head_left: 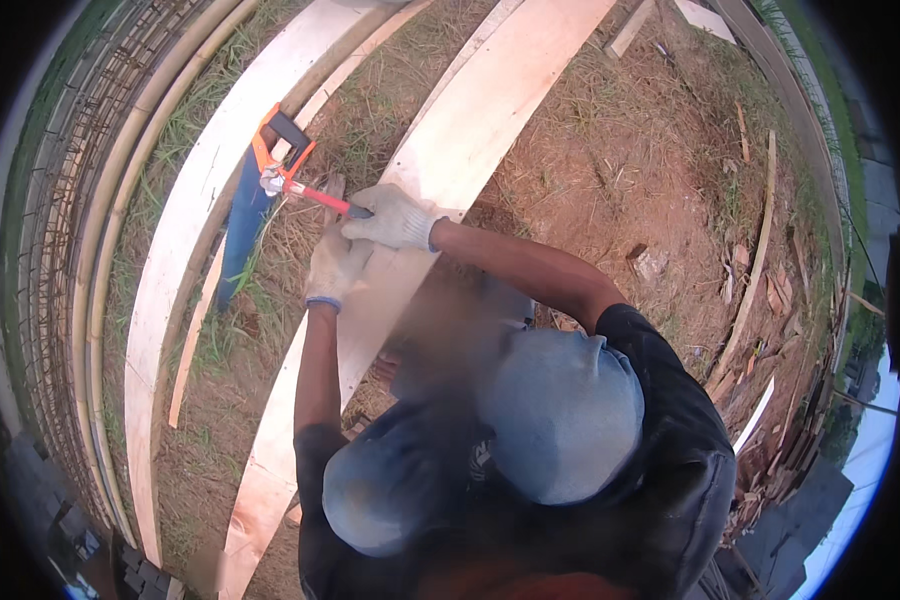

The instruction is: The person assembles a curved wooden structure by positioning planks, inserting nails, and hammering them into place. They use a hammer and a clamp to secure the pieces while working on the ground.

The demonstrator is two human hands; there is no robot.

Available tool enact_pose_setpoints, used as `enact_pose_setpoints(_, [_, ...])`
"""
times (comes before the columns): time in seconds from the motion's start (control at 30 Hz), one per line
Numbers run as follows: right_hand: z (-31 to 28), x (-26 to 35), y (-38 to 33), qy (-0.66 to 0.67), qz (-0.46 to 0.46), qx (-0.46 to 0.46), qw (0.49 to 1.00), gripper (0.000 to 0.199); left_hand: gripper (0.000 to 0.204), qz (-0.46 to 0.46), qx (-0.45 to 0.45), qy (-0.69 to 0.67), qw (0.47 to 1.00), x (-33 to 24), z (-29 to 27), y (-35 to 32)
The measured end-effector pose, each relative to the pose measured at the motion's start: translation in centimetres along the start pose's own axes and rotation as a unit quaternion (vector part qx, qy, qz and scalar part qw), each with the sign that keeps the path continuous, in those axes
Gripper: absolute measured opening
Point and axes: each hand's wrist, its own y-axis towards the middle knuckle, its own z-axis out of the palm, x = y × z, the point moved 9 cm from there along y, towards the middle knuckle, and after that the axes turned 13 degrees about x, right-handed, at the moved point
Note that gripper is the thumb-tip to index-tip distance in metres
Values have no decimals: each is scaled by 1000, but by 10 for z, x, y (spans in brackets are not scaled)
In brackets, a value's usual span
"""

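Handsaw (245,215) seemingly between two planks (450,150)

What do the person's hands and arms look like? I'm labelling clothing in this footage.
Both hands wear pale knitted work gloves: the left hand glove has a bluish cuff band, and the right hand glove a similar one at the wrist. The forearms are bare, with short black sleeves at the shoulders. No markings can be made out.

A blue-bladed handsaw with an orange handle (248,205) lies on the grass between two long pale planks. The outer pale wooden plank (185,220) curves along the left. Rusty steel rebar bundles (65,250) lie beyond it. Splintered wood offcuts (770,290) litter the bare brown soil (610,150) at right.
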Motion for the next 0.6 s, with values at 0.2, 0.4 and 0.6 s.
enact_pose_setpoints(0.2, [-37,-9,2,187,167,81,965,27,77,75,188,-322,925,-7,-20,21])
enact_pose_setpoints(0.4, [-34,-70,7,322,168,17,931,19,81,0,245,-198,949,19,10,53])
enact_pose_setpoints(0.6, [-38,-79,-3,377,153,38,912,17,80,32,156,-89,983,21,7,58])
